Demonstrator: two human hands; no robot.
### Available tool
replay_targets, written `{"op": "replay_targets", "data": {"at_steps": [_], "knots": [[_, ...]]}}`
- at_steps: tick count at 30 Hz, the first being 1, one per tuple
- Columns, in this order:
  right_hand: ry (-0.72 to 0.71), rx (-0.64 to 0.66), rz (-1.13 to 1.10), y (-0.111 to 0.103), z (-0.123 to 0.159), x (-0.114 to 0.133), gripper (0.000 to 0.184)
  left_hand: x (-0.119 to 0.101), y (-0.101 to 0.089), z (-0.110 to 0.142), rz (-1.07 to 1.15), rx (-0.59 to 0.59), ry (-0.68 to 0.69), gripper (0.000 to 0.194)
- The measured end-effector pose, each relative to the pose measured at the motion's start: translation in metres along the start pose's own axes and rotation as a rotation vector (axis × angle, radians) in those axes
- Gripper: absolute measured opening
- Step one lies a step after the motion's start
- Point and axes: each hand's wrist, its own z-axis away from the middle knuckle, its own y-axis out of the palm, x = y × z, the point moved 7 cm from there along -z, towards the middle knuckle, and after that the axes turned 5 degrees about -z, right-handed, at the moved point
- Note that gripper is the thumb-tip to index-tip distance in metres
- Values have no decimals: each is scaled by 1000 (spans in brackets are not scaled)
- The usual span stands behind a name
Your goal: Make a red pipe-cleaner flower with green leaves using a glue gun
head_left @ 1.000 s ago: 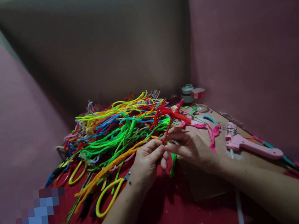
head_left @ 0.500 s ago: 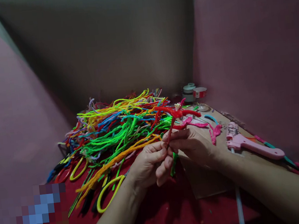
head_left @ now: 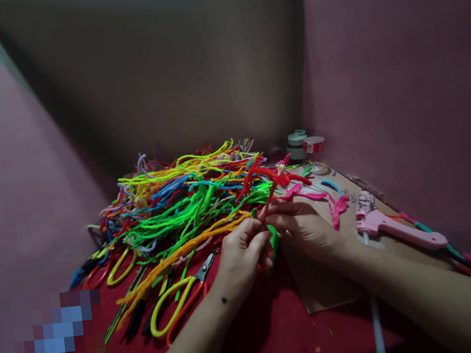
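Note:
Between my hands stands a red pipe-cleaner flower (head_left: 280, 179) with drooping, spread petals, a pale tuft at its centre and a red-wrapped stem. My right hand (head_left: 306, 226) pinches that stem from the right. Fingers curled, my left hand (head_left: 243, 254) meets the stem's lower part; its fingertips are partly hidden behind the thumb and knuckles. Just below the fingers hangs a green fuzzy piece (head_left: 273, 245), and I cannot tell whether it joins the stem.
A heap of colourful pipe cleaners (head_left: 180, 210) lies behind my left hand. Yellow-and-red-handled scissors (head_left: 175, 303) rest on the red cloth (head_left: 293, 327). On the brown board (head_left: 331, 287), a pink glue gun (head_left: 405, 229) lies at right, near pink pieces (head_left: 337, 208). A jar (head_left: 297, 144) stands behind.
My left hand has rolled over, its back now facing up, and the wrist turns with it. The flower has shifted slightly. More of the scissors shows beside my left wrist.

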Motion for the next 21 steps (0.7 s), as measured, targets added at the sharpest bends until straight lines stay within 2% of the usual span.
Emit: {"op": "replay_targets", "data": {"at_steps": [3, 8, 11, 17, 21], "knots": [[-43, 51, 112, 6, 2, 7, 8, 3, 0, 0, 34, -4, -9, 12], [-96, 90, 268, 11, 4, 18, 7, 10, 8, -2, 347, 247, -103, 13], [-97, 184, 221, 16, 5, 18, 6, 8, 13, 1, 530, 363, -146, 13], [-84, 288, 105, 23, 8, 19, 3, 4, 23, 9, 795, 524, -168, 14], [-52, 339, 136, 26, 8, 17, 6, 4, 29, 11, 847, 549, -163, 15]]}}
